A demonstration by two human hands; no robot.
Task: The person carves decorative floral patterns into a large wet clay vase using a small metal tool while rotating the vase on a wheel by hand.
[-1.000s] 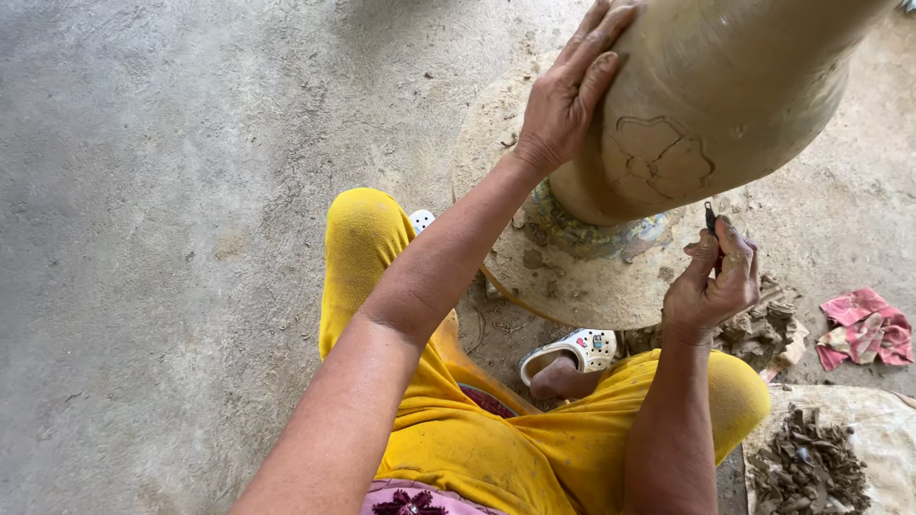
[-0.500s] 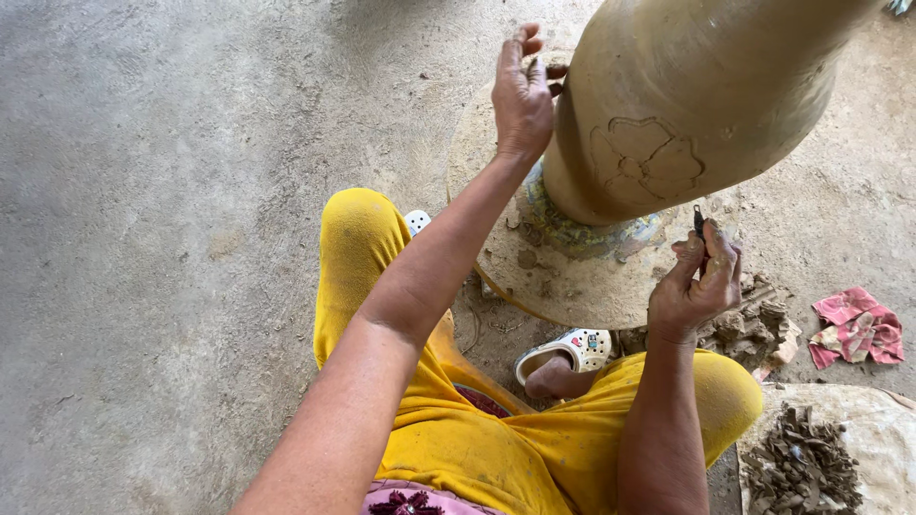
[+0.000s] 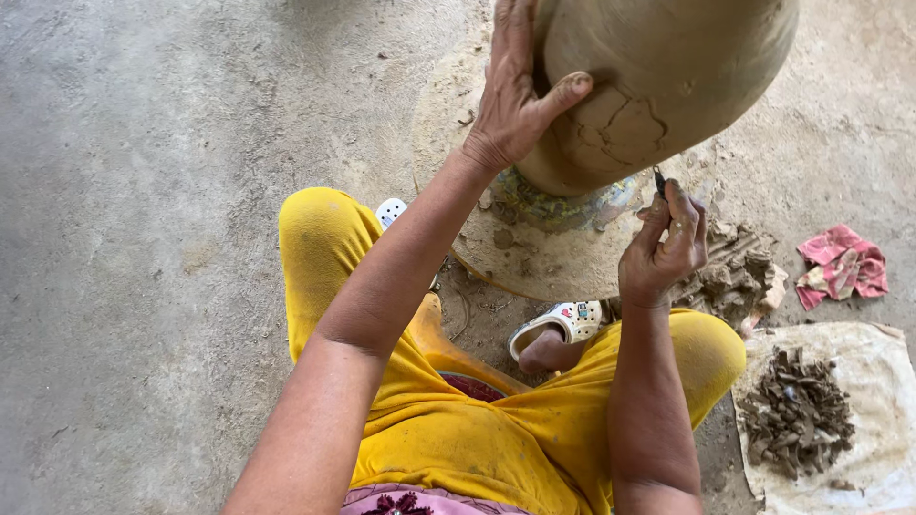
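On the concrete floor (image 3: 143, 238), left hand (image 3: 515, 105) lay flat on the heavy, probably still-soft clay pot (image 3: 668, 76), right hand (image 3: 663, 253) fingers pinching a small tool (image 3: 658, 179).

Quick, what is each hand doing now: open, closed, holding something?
Left hand: open, palm flat against the side of the clay pot.
Right hand: closed on a small dark tool, near the pot's base.

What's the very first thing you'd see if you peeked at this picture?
The big clay pot at the top, standing on a round board on the floor, with flower-like lines cut into its side. The left hand lies flat on the pot, while the right hand pinches a small dark tool just below it. Bright yellow trousers fill the bottom, and clay scraps sit on a cloth at right.
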